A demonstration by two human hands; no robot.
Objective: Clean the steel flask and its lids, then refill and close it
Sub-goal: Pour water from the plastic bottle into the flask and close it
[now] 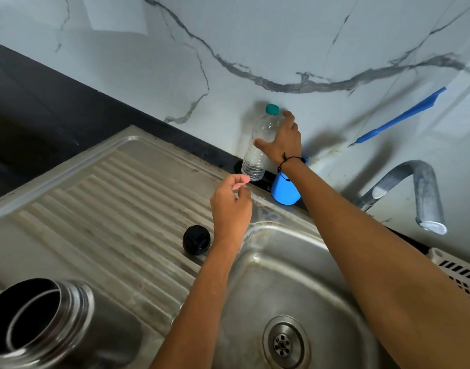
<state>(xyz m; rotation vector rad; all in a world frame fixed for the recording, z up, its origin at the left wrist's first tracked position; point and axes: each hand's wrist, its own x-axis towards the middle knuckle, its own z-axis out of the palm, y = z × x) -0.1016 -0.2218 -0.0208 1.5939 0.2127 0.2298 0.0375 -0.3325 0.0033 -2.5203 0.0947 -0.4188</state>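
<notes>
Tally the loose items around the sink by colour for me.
Steel: 1, flask
Black: 1, lid
Clear: 1, bottle, held by right hand
Blue: 2, cup, brush
White: 1, basket
Total: 6

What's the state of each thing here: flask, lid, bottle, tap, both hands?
steel flask: open, no lid on, standing on the drainboard.
black lid: off the flask, lying on the drainboard.
plastic bottle: capped, tilted, partly filled with water.
tap: no water running.
right hand: grips the plastic bottle.
left hand: holds nothing, fingers loosely curled.
</notes>
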